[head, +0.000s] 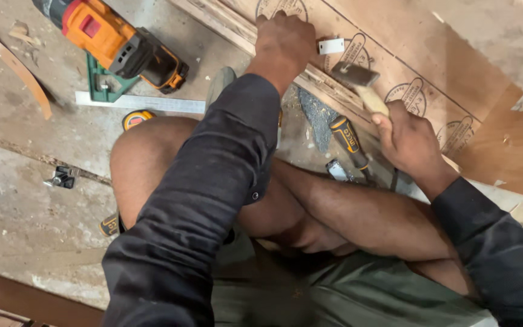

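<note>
Hammer (363,85), wooden-handled with a steel head, sits clenched in the right hand (408,142), its head poised just beside a small white bracket (331,46) on the plywood board (419,54). Left hand (284,42) presses fingers down on the board's near edge beside the bracket; what it grips, if anything, cannot be told. An orange drill (116,42) lies on the floor (25,200).

Wooden-handled hammer (364,88) with dull metal head; matt brown plywood sheet (407,42); glossy orange plastic drill (116,42); rough concrete floor (25,200)

one hammer (361,86), one drill (113,41), one screwdriver (349,140), one square (134,97)
</note>
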